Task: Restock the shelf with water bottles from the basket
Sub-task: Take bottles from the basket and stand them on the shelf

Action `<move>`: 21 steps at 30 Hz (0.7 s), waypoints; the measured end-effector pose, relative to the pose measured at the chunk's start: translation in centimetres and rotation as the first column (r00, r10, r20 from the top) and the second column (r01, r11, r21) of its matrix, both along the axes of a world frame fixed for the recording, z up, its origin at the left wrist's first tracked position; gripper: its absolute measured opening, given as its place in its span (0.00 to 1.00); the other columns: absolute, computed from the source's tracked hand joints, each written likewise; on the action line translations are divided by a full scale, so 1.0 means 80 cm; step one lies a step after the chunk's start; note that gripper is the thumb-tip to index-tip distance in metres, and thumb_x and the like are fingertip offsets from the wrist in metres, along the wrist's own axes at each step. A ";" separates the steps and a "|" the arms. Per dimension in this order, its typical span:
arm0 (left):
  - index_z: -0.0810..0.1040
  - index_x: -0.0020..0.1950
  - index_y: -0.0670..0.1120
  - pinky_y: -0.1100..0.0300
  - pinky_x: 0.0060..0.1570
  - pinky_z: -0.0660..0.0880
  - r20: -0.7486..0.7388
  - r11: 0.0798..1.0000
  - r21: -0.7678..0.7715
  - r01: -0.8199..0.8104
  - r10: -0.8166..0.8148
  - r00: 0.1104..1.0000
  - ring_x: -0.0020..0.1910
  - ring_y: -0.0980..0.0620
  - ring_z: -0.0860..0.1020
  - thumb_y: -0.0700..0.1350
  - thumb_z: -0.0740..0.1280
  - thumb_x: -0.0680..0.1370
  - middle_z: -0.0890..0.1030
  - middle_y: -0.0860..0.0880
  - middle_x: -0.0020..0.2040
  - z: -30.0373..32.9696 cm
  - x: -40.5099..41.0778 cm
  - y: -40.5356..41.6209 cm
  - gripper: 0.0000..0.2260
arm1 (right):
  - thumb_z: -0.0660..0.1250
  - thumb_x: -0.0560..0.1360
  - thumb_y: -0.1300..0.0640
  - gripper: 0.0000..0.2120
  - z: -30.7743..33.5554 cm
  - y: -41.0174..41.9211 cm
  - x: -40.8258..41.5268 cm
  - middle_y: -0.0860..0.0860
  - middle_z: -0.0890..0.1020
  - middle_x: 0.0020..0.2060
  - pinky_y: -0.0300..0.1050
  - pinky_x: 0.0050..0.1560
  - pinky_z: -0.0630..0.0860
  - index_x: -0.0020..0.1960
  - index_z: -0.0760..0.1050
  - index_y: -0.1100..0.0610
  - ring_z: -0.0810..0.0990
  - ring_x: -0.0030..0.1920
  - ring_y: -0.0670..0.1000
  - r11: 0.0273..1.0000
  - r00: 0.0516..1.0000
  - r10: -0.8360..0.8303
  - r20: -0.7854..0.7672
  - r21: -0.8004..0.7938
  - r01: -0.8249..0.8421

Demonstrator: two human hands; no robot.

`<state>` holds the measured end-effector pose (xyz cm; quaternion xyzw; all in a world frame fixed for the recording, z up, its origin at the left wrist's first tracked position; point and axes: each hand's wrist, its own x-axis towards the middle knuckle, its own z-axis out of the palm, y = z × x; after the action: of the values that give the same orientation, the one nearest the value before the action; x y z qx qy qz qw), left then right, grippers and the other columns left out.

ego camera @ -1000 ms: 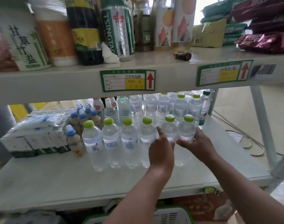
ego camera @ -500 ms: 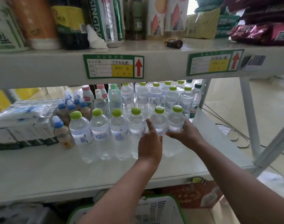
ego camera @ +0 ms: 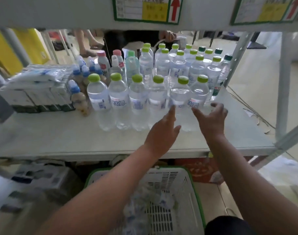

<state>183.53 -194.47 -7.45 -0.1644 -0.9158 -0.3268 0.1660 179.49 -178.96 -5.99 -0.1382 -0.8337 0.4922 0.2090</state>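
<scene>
Both hands are spread and hold nothing: the left hand (ego camera: 163,128) reaches with straight fingers toward the foot of the fifth bottle in the front row, and the right hand (ego camera: 212,117) hangs with loosely splayed fingers just in front of the rightmost water bottle (ego camera: 198,97), whether touching it I cannot tell. That front row of green-capped water bottles (ego camera: 139,99) stands upright, long axes vertical, across the middle of the shelf (ego camera: 60,138), ending well short of its right edge. The next stock lies the other way: the basket (ego camera: 161,197) sits on the floor below the shelf's front edge, under the forearms, with blurred bottles inside. Judging by this, the coming move is down and back toward the body, and the left hand looks nearer.
</scene>
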 end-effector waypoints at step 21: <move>0.45 0.78 0.50 0.42 0.70 0.55 0.866 0.786 -0.484 0.386 0.366 0.341 0.74 0.43 0.58 0.54 0.67 0.74 0.57 0.46 0.77 -0.320 0.253 -0.173 0.42 | 0.64 0.75 0.57 0.14 -0.308 -0.047 0.236 0.53 0.76 0.52 0.38 0.48 0.69 0.58 0.67 0.56 0.73 0.48 0.50 0.843 0.239 0.307 0.921 -0.147 -0.517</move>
<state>203.75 -208.34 -33.06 0.0038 -0.8885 -0.0410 -0.4571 198.33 -182.73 -30.60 -0.1429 -0.8507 0.2842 -0.4185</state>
